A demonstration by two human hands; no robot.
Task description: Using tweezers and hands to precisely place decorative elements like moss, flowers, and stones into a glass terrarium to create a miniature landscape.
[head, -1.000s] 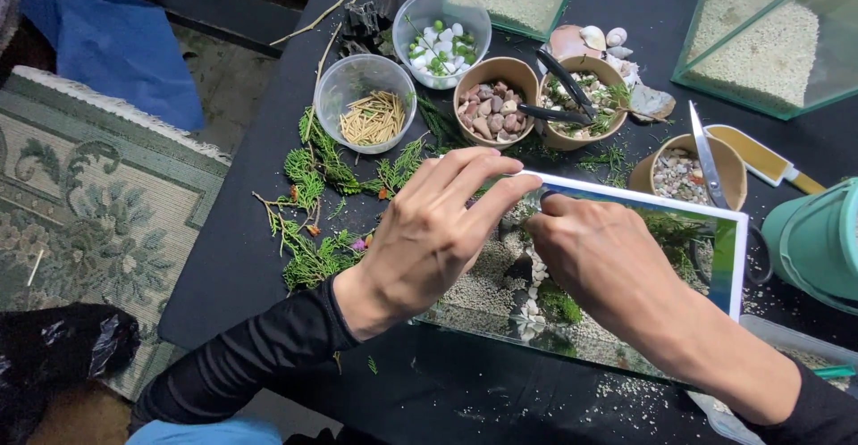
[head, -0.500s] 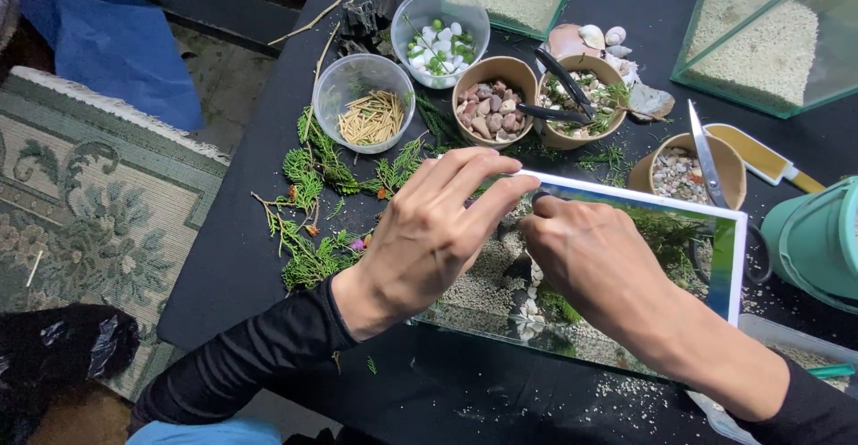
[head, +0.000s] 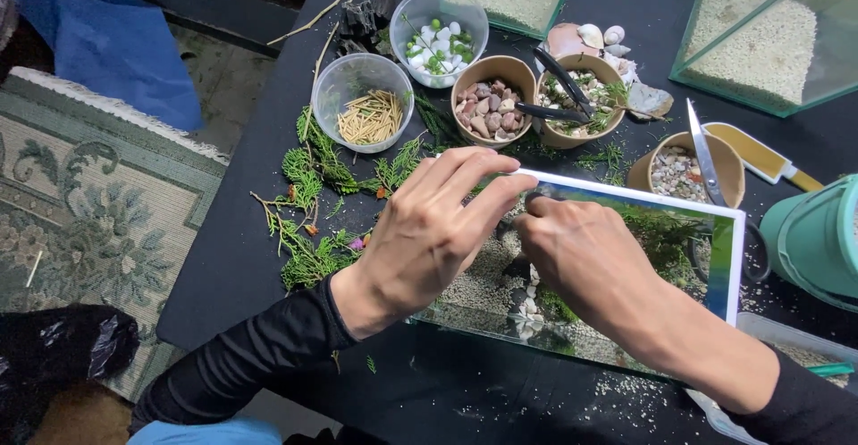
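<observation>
My left hand (head: 427, 230) and my right hand (head: 590, 262) meet over the near-left part of a glass tank (head: 726, 257) with a white rim. Sand, small stones and green moss lie inside the tank. The fingertips of both hands come together near the tank's back-left edge. What they pinch is too small or hidden to make out. Green fern sprigs (head: 308, 186) lie on the black table just left of my left hand.
Behind the tank stand a clear bowl of thin sticks (head: 368, 114), a bowl of white pebbles (head: 438, 38), cups of brown stones (head: 490, 110), moss (head: 581, 96) and gravel (head: 679, 172) with tweezers and scissors. Two sand-filled glass tanks (head: 760, 34) sit at the back, a green bucket (head: 818, 239) right.
Both hands stay almost in place; the fingertips have shifted slightly at the tank's back-left edge.
</observation>
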